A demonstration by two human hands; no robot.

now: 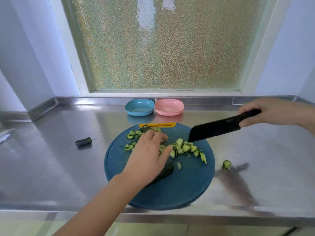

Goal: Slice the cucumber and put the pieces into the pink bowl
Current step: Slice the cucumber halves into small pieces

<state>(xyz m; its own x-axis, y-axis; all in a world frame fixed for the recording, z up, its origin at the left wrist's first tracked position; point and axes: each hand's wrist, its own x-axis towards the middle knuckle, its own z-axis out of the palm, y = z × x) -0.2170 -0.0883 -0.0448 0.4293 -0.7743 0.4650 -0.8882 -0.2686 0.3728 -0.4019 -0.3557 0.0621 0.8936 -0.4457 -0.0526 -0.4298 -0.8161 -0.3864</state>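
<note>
At centre frame, on a round blue cutting board [179, 188]: cucumber pieces [186, 148] strewn in a loose arc. They are mostly half-moons and wedges, with pale green flesh and dark striped skin. A dark uncut cucumber length [166, 171] lies lower on the board, largely hidden under the left wrist.

Left hand [150, 150] lies flat over the middle of the pile, fingers extended and touching the pieces; whatever is under the palm can't be seen.

Right hand [269, 113], at the right edge of frame, is wrapped round the handle of a black knife [216, 130]. The tip points down just beside the arc's right part. The blade is blurred, so contact with the board is unclear.

On the steel counter [59, 167], off the board: a cucumber end [83, 141] to the left and a stray chunk [226, 164] to the right.

Pink bowl [169, 107] sits upper centre, right beside a blue bowl [139, 107].
</note>
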